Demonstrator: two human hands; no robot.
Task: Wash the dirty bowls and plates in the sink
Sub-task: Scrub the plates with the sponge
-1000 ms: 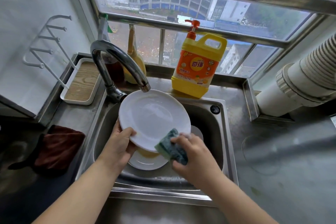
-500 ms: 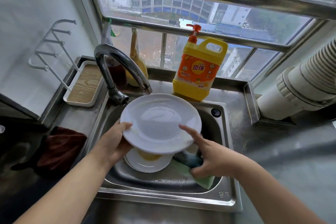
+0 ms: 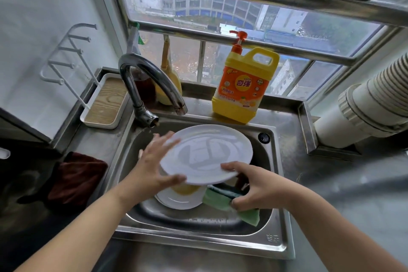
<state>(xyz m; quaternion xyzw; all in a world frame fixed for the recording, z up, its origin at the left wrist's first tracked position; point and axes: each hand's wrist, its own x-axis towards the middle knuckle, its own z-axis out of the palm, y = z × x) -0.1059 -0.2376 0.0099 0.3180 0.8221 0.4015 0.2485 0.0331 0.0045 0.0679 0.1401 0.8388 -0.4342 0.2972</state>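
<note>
Plate point(image 3: 206, 153), white, held level over the sink point(image 3: 277, 185), below the faucet point(image 3: 152, 79). Left hand point(image 3: 152, 165) at its 9 o'clock edge, fingers spread, thumb on the rim. Right hand point(image 3: 258, 185) at 5 o'clock: index finger on the rim, remaining fingers clamping a green sponge point(image 3: 223, 199). Second plate point(image 3: 178, 199) with yellow residue lies in the basin underneath. Detergent bottle point(image 3: 242, 88) at 12 o'clock on the ledge.
</note>
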